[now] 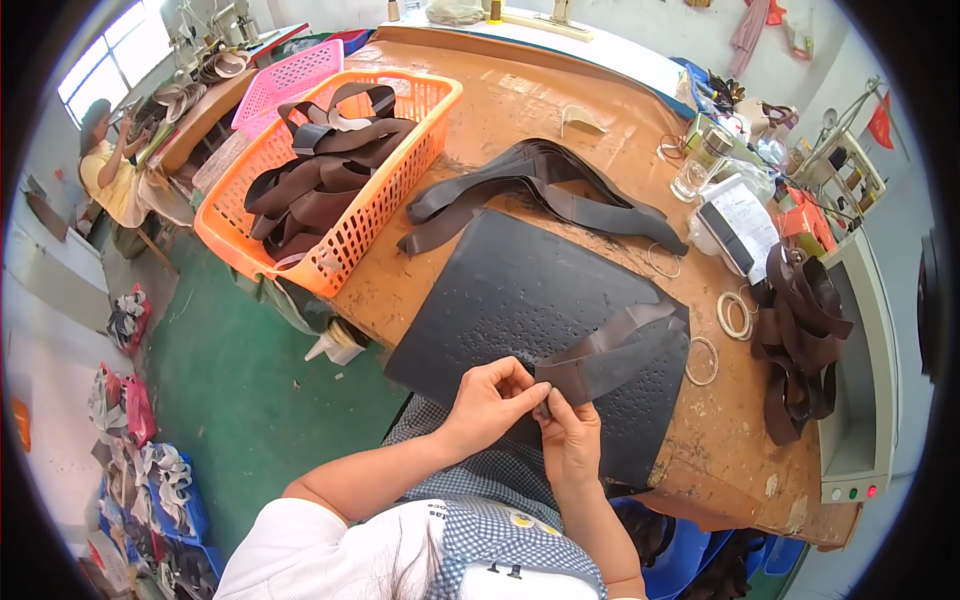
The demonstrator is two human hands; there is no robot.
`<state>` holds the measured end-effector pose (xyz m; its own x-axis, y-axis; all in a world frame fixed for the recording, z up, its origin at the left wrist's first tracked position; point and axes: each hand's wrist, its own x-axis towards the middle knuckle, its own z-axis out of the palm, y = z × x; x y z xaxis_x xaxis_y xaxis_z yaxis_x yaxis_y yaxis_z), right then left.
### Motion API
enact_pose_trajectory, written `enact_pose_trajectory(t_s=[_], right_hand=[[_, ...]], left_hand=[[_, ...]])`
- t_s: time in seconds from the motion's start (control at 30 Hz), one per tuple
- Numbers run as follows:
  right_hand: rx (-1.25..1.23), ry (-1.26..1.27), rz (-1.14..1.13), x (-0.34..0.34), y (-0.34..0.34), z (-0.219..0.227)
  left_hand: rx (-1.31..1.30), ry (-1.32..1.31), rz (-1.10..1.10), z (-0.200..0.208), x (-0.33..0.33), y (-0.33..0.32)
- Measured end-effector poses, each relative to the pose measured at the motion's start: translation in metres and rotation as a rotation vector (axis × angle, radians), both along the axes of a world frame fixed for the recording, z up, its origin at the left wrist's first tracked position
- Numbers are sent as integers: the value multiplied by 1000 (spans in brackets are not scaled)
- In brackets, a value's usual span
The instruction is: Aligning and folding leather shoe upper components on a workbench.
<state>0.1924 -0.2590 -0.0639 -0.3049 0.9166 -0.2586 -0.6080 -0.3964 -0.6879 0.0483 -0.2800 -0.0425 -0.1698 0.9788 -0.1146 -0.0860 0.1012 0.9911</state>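
Over the near edge of a black mat point(470, 300), my left hand point(492, 402) and my right hand point(572, 440) meet, both closed on the end of a dark brown strip point(610, 355). It looks like leather or a similar sheet material. The strip is folded back on itself, and its far part rests on the mat. Thumbs and fingertips pinch it; the very end is hidden between them. Beyond the mat lies a bundle of long dark strips point(540, 180). An orange basket point(400, 205) to the left holds more brown strips point(315, 190).
At the right, brown strips point(800, 340) hang in a heap beside a pale machine housing point(865, 400). Rings point(735, 315), a glass jar point(700, 165) and papers point(745, 225) lie along that side. A pink basket point(290, 80) stands behind the orange one. Another person point(115, 170) sits far left.
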Motion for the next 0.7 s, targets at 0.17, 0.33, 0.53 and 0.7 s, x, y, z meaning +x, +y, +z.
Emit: enact_pose_trajectory(t_s=[0.17, 0.33, 0.53, 0.7], right_hand=[[20, -78, 27, 3, -1, 1], [-24, 11, 73, 0, -1, 10], [27, -101, 105, -9, 3, 7], [145, -221, 76, 3, 7, 7]], left_hand=[[-95, -21, 7, 10, -3, 5], [-31, 61, 34, -7, -3, 9], [-9, 39, 142, 8, -8, 5], [-78, -174, 97, -3, -10, 15]])
